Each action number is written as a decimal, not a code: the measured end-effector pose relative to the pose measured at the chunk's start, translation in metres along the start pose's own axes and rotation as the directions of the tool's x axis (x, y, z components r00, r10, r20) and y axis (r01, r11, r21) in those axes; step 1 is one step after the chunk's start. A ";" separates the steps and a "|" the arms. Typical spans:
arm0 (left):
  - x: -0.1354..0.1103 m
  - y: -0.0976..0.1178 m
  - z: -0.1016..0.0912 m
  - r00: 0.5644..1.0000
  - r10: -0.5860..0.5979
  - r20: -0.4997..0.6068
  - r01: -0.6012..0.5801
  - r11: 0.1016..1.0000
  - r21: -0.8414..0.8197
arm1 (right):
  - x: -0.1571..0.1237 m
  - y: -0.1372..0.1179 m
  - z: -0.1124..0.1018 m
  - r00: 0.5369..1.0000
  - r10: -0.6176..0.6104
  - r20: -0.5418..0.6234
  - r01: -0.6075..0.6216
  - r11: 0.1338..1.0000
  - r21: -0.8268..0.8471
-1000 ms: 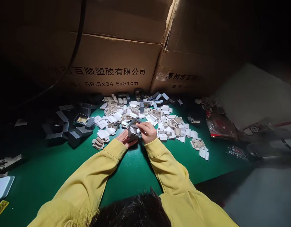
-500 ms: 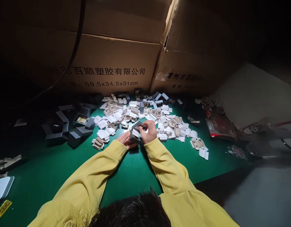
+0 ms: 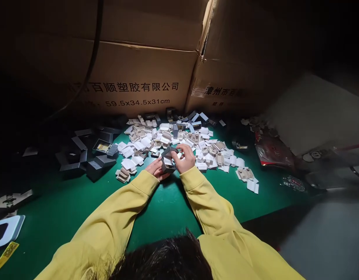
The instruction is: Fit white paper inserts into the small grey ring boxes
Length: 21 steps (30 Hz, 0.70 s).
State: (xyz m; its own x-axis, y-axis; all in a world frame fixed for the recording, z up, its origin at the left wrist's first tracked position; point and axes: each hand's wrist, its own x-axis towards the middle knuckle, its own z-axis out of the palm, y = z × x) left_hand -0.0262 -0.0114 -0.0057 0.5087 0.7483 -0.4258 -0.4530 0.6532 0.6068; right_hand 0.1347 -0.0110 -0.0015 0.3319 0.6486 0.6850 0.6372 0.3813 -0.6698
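Note:
Both my hands meet over the green table [image 3: 168, 206], in yellow sleeves. My left hand [image 3: 155, 169] cups a small grey box [image 3: 168, 162] from below and the left. My right hand [image 3: 184, 157] grips the same box from the right, fingers curled over its open top, where a white insert shows. Just beyond the hands lies a heap of small white and tan folded card inserts [image 3: 179, 144].
Several dark grey boxes and lids [image 3: 92, 153] lie at the left. Large cardboard cartons [image 3: 132, 77] wall off the back. A red-and-clear plastic bag [image 3: 273, 151] sits at the right. A white device [image 3: 6, 229] rests near the left front edge.
The grey box has been turned slightly in my hands and my right fingers have shifted over its top. The view has drifted a little; the heap has not moved.

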 end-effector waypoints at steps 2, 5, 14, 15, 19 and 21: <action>0.001 0.001 0.000 1.000 0.001 -0.025 -0.001 1.000 -0.014 | 0.004 -0.002 -0.007 0.994 -0.107 0.008 0.108 0.994 -0.017; 0.001 0.003 0.000 0.999 -0.005 -0.047 0.004 1.000 -0.018 | 0.007 -0.003 -0.014 0.940 -0.296 0.171 0.300 0.954 0.002; 0.004 0.002 -0.004 1.000 0.018 0.008 -0.018 0.998 -0.054 | -0.001 0.008 -0.011 0.790 -0.355 0.500 0.369 0.926 0.074; 0.004 0.002 -0.004 1.000 0.017 0.007 -0.017 0.998 -0.054 | -0.001 0.008 -0.010 0.791 -0.348 0.503 0.358 0.930 0.080; 0.004 0.000 -0.005 1.000 0.015 0.012 -0.015 0.998 -0.064 | -0.003 0.010 -0.009 0.799 -0.342 0.494 0.337 0.936 0.102; 0.004 -0.001 -0.007 0.999 0.023 0.022 -0.021 0.998 -0.063 | -0.003 0.011 -0.009 0.791 -0.348 0.503 0.341 0.934 0.109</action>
State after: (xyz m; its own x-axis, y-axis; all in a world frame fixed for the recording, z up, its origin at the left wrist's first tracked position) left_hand -0.0287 -0.0083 -0.0127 0.5144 0.7603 -0.3967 -0.5090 0.6430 0.5723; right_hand 0.1467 -0.0147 -0.0083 -0.3089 0.7120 0.6306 0.6322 0.6491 -0.4232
